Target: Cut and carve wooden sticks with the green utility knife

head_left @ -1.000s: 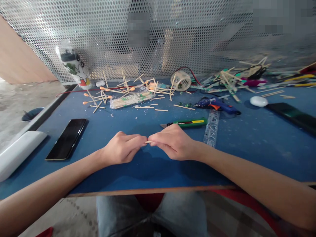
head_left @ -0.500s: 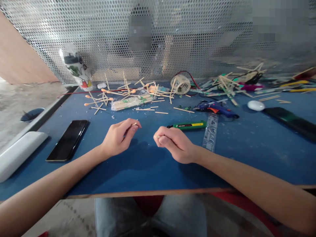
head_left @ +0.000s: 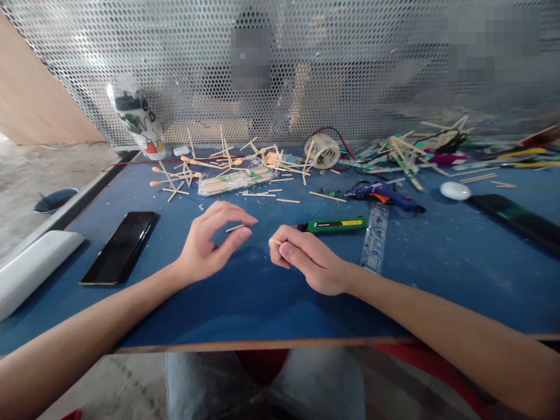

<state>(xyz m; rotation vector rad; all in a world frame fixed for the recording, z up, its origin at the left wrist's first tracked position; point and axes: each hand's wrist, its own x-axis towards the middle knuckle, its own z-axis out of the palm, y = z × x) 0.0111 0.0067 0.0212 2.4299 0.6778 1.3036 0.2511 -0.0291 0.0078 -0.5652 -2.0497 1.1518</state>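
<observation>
My left hand (head_left: 214, 242) is over the blue table, its thumb and fingers apart. A short wooden stick (head_left: 235, 228) shows between them, seemingly loose on or above the table. To the right, my right hand (head_left: 308, 256) is closed around a small pale stick (head_left: 275, 241), whose end shows at the fingertips. A green utility knife (head_left: 335, 224) lies just behind my right hand, beside a clear ruler (head_left: 374, 239). Further back are a plastic-wrapped bundle of sticks (head_left: 236, 179) and several loose sticks.
A phone (head_left: 120, 248) and a white case (head_left: 37, 271) lie at left. A bottle (head_left: 140, 125) stands against the perforated metal screen. A blue glue gun (head_left: 387, 195), a white oval object (head_left: 455, 191) and a dark long object (head_left: 518, 221) lie at right.
My left hand has opened from a pinch, and the short stick now shows between its spread thumb and fingers. My right hand has stayed closed, shifting slightly.
</observation>
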